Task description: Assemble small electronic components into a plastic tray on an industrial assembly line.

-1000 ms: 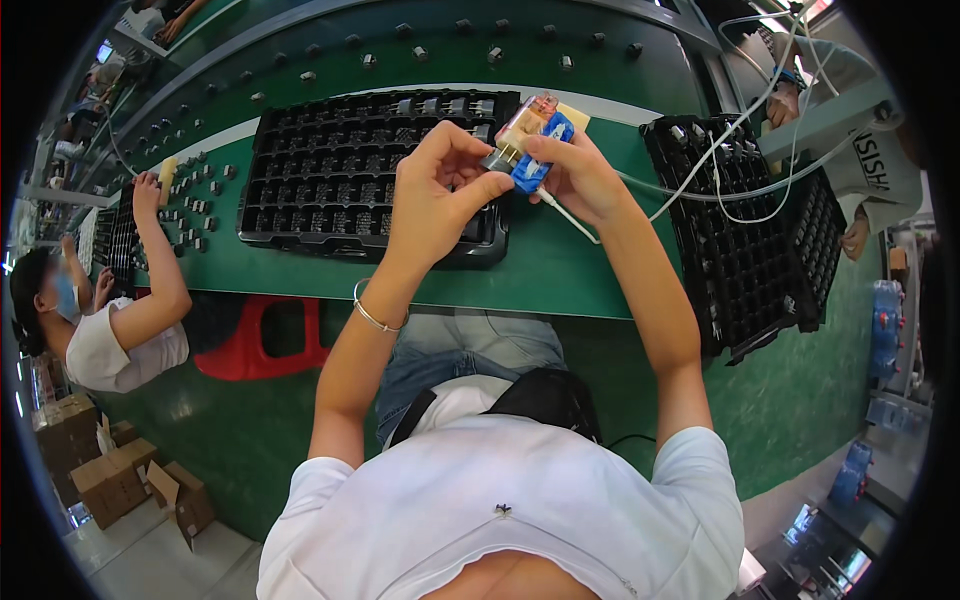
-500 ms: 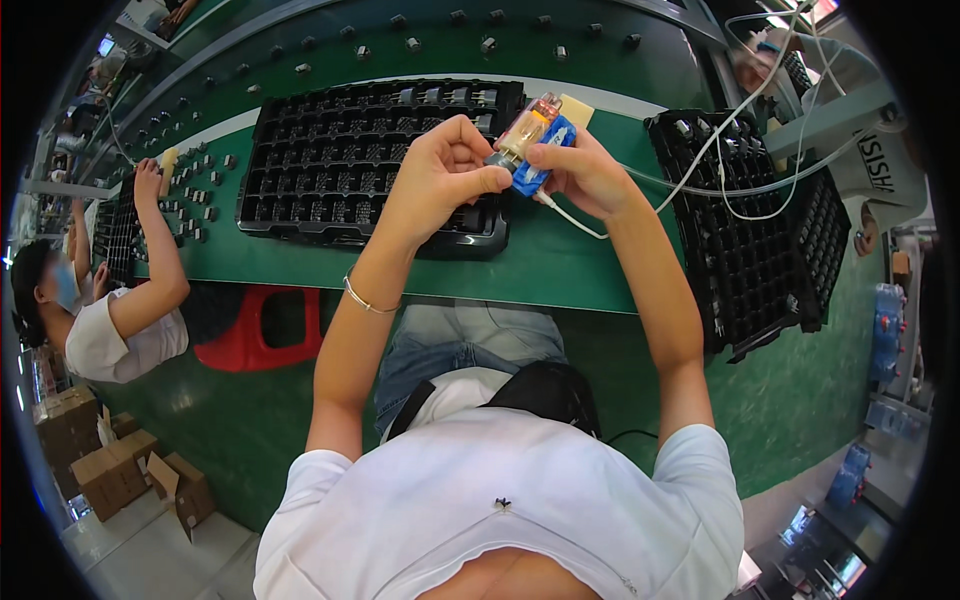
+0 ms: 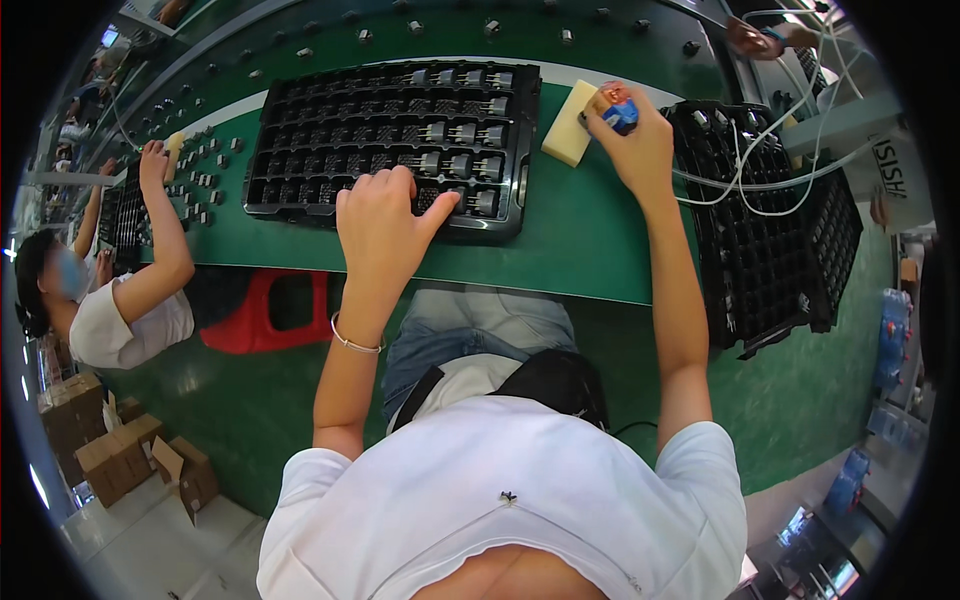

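My left hand (image 3: 385, 222) rests over the near right part of a black compartment tray (image 3: 300, 213). Its thumb is spread apart from the curled fingers, and I see nothing gripped between them. Small grey cylindrical motor-like parts (image 3: 484, 203) sit in several compartments on the tray's right side, close to the thumb. Further right, my right hand (image 3: 637, 140) is closed around a handheld device (image 3: 620, 112) with a blue body and a clear reddish end. That hand is beside a pale yellow block (image 3: 570, 125) on the green table (image 3: 585, 235).
More black trays (image 3: 750, 240) are stacked at the right, with white cables (image 3: 740, 165) looping over them. Small metal parts (image 3: 365, 37) lie in a line at the far side. At left, a co-worker (image 3: 130, 310) sits near a red stool (image 3: 240, 325).
My hands have parted. The left moved from the device down to the tray, and the small grey part no longer shows in it. The right carried the device right, beside the yellow block.
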Tool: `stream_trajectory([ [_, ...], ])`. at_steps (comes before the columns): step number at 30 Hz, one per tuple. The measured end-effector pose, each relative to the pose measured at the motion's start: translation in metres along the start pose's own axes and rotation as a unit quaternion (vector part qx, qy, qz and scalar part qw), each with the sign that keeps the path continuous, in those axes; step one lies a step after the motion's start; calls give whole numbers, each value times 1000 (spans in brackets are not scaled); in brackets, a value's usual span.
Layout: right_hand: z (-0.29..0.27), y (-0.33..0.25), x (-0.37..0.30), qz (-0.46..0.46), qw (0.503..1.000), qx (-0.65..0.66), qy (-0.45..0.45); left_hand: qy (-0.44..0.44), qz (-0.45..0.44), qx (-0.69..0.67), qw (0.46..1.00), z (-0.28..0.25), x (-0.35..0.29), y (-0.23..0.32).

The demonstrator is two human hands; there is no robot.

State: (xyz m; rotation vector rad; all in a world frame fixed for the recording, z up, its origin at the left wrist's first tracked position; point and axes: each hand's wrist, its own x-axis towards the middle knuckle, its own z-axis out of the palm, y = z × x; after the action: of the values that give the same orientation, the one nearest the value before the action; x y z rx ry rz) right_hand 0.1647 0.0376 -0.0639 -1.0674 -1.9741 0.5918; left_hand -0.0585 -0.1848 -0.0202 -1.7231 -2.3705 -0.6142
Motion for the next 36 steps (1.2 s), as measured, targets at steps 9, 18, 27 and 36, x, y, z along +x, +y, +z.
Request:
stream_trajectory([
  [9,12,5,-9,-50,997,-39,48,-23,26,12,999,2,3,12],
  [18,10,4,-11,-41,998,-29,46,-61,-56,-103,991,2,6,10],
  [27,10,8,-9,-36,998,-32,34,-19,-83,-394,915,1,19,12],
  [36,5,-1,3,9,1000,5,-20,-84,-108,-662,737,24,52,12],
])
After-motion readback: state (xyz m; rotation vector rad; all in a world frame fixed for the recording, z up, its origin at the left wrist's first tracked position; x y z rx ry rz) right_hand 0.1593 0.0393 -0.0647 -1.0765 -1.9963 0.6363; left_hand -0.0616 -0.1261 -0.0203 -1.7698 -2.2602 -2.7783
